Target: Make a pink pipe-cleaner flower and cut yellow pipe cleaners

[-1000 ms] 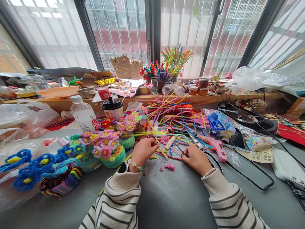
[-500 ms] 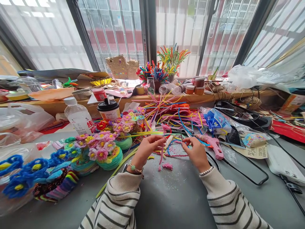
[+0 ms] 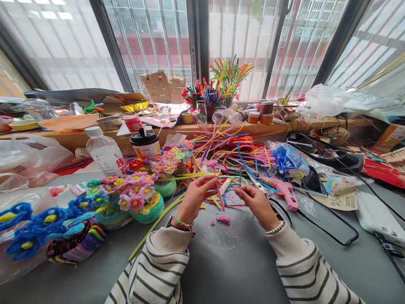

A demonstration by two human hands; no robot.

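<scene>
My left hand (image 3: pixel 201 195) pinches a pink pipe cleaner (image 3: pixel 220 197) between thumb and fingers, its lower end hanging over the table. Pink fluff shows above the fingertips. My right hand (image 3: pixel 257 207) is closed on a thin grey metal tool (image 3: pixel 240 179) that points upward; its exact kind is unclear. The two hands are apart, with the tool just right of the pipe cleaner. Below them, a small tuft of pink fluff (image 3: pixel 223 219) lies on the grey table (image 3: pixel 228 270) among scattered glittery bits.
Pipe-cleaner flowers (image 3: pixel 136 192) in round pots stand left, near a plastic bottle (image 3: pixel 106 154) and a lidded cup (image 3: pixel 145 143). Behind my hands lies a heap of pipe cleaners (image 3: pixel 218 147). A pink glue gun (image 3: pixel 286 192) and its cable lie right, near a white power bank (image 3: pixel 379 217).
The pipe cleaner in my left hand has tilted, its lower end shifting right. My right hand has turned the metal tool more upright and moved slightly left. A tan brush-like thing appears at the right edge.
</scene>
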